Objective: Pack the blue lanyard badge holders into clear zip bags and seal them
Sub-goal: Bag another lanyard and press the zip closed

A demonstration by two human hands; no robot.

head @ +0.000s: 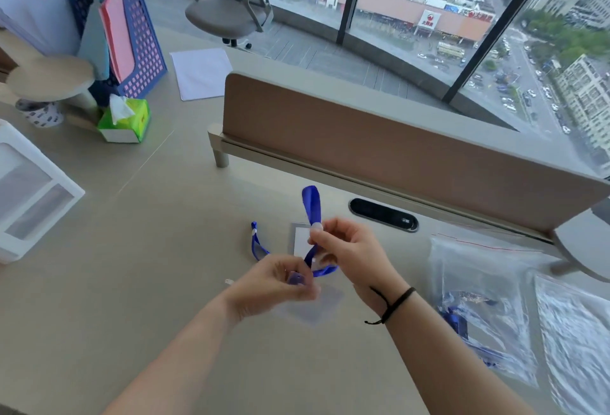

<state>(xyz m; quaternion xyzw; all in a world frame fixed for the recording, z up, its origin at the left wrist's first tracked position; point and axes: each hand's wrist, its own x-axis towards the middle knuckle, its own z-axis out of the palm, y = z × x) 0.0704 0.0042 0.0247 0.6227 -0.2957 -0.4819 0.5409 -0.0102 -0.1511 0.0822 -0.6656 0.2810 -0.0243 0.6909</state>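
Note:
My left hand (pixel 280 286) grips the top of a clear badge holder (pixel 317 309) by its blue clip, just above the desk. My right hand (pixel 350 249) pinches the blue lanyard (pixel 309 203) of that holder, and a loop of the ribbon stands up above my fingers. A second badge holder (pixel 300 239) lies flat on the desk behind my hands, its blue lanyard (pixel 255 243) trailing to the left. To the right lies a clear zip bag (pixel 488 309) with a blue lanyard inside it. Another clear zip bag (pixel 577 348) lies at the far right.
A brown divider panel (pixel 396 150) runs along the desk's back edge, with a black cable port (pixel 383 215) in front of it. At the left stand white plastic drawers (pixel 29 190), a green tissue pack (pixel 125 121) and a blue file rack (pixel 138 48). A sheet of paper (pixel 201 73) lies beyond.

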